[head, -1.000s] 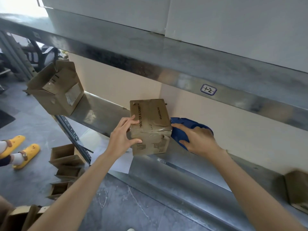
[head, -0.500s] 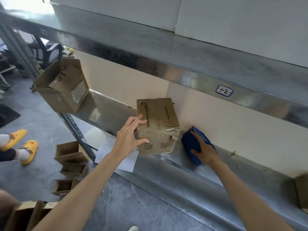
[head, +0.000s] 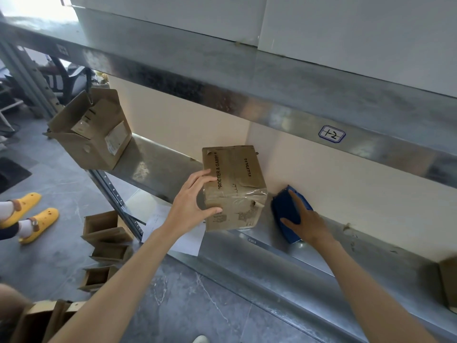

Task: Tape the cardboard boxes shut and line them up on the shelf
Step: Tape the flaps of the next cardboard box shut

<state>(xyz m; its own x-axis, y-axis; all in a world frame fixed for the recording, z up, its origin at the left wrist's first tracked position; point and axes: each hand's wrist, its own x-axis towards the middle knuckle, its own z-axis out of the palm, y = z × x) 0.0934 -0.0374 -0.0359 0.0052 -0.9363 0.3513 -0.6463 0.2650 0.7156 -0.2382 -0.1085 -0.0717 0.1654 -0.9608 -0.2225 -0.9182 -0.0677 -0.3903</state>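
Head view: the left hand (head: pixel 195 206) clasps the taped box (head: pixel 232 186) at its near left corner, thumb on the front face, fingers spread on top. The box sits at the shelf's (head: pixel 272 256) front edge. The right hand (head: pixel 306 224) lies flat, fingers straight, on the blue tape dispenser (head: pixel 286 209) against the back edge. Best to slide the box square to the front edge, in line with the open box (head: pixel 91 134) at the left end.

- Bright daylight is pouring in from the far left, blowing out the top-left corner.
- The metal shelf (head: pixel 158 164) is catching soft patches of glare.
- Wide-angle distortion is bending the straight lines towards the edges, and the near-left corner is blurring.
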